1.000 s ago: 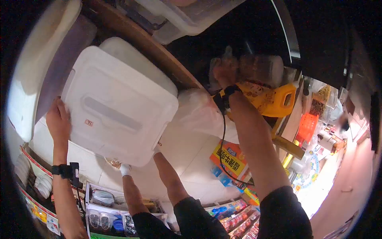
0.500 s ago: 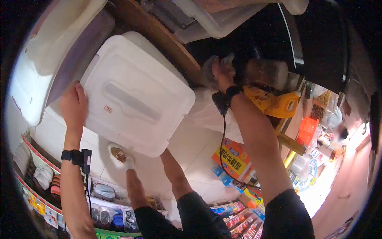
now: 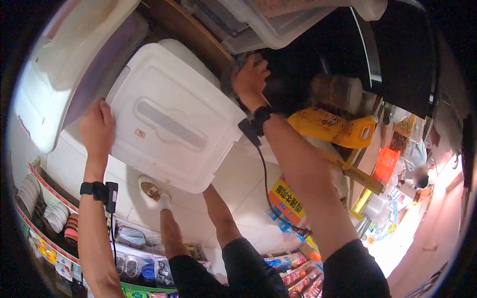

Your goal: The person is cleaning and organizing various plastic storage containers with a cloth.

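A white lidded plastic storage box [image 3: 164, 164] tilts in front of me, a long clear panel in its lid and a small price sticker on top. My left hand [image 3: 98, 128] is closed on its left edge, the fingers partly hidden. Past the box's far right corner, my right hand [image 3: 252, 82] is beside a wooden board [image 3: 201, 22]. A crumpled clear plastic bag [image 3: 229, 74], dim and partly hidden, is at this hand's left side. The hand seems to pinch it, while its outer fingers are spread.
Clear plastic bins [image 3: 278, 32] sit above on the shelf. A yellow jug [image 3: 333, 128] lies to the right, near a wrapped bundle [image 3: 338, 92]. Another large plastic box [image 3: 47, 94] leans at left. Low goods shelves [image 3: 134, 263] line the floor around my legs.
My right hand has moved left from the dark shelf space toward the box's far corner, and less of the plastic bag shows. My left hand stays on the box, which has barely shifted.
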`<state>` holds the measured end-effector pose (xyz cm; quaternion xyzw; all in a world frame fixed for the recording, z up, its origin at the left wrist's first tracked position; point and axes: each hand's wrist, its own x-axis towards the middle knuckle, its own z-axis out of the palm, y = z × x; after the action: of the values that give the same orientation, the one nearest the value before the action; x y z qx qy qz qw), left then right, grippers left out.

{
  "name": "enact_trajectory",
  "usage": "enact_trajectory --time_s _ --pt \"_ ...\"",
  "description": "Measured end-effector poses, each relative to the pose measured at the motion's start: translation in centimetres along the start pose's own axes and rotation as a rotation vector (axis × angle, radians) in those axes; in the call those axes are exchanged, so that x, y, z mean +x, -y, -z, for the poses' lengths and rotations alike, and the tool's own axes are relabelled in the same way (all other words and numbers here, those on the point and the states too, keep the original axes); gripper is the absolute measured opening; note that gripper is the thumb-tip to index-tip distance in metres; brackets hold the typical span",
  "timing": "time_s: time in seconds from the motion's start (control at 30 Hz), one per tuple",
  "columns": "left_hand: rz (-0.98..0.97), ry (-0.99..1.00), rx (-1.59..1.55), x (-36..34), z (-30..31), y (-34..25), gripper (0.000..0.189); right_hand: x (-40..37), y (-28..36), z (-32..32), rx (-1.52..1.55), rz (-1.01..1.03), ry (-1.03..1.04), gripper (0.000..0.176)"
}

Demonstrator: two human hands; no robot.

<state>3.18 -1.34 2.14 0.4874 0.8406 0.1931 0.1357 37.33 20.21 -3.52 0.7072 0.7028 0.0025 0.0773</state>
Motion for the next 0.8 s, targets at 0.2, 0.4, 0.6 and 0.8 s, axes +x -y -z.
enact_trajectory --time_s 0.2,0.4,0.6,0.8 --pt "-0.021 0.005 0.011 0.0 0.2 0.2 0.033 -2.2 -1.8 1.4 -0.053 0.234 0.007 0.061" --pt "-0.04 0.035 0.021 -0.1 -0.2 0.5 0.034 -0.5 -4.6 0.4 -0.187 0.91 -0.185 0.051" --pt "-0.023 0.039 0.042 0.2 -0.1 0.6 0.035 -2.0 -7.3 1.7 -0.226 0.857 -0.067 0.055" --pt "0.038 0.072 0.021 0.1 -0.3 0.8 0.035 -3.2 -10.9 4.4 -0.114 0.789 0.221 0.061"
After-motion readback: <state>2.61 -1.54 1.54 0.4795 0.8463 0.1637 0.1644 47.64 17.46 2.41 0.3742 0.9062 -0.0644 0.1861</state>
